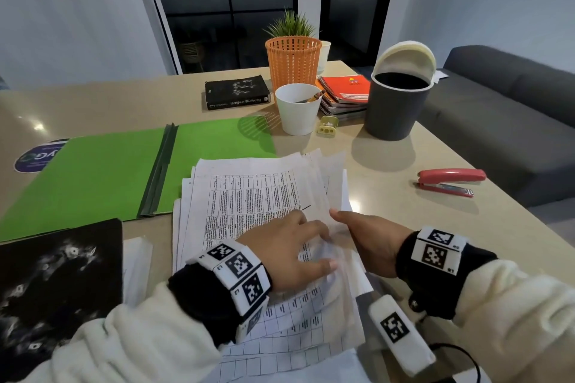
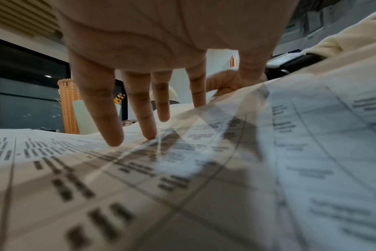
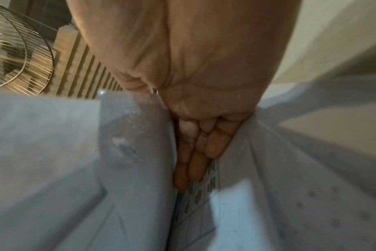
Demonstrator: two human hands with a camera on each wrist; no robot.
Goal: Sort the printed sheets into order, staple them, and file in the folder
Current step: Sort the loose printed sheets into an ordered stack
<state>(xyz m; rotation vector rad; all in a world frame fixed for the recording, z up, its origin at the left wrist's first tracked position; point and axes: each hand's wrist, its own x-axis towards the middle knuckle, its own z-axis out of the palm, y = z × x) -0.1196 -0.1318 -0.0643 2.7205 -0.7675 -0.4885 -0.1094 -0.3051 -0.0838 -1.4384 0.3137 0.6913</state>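
A loose, fanned pile of printed sheets [image 1: 249, 196] lies in the middle of the beige table [image 1: 389, 221]. My left hand [image 1: 320, 242] rests on the pile with straight, spread fingers; in the left wrist view its fingertips [image 2: 116, 141] touch the printed tables. My right hand [image 1: 351, 227] has its thumb on top of a raised sheet [image 2: 311, 118] and its fingers [image 3: 195, 161] slid straight in between sheets, pinching that sheet. The green folder [image 1: 102, 174] lies open to the left of the pile. A red stapler [image 1: 448, 182] sits apart at the right, near the table edge.
Behind the pile stand a white cup with pencils [image 1: 297, 110], a yellow sharpener [image 1: 327, 125], a grey bin with its lid up [image 1: 395, 106], an orange basket [image 1: 292, 64], spiral notebooks [image 1: 345, 93] and a black book [image 1: 238, 92]. A black patterned cover [image 1: 56, 289] lies front left. A grey sofa [image 1: 513, 109] borders the right.
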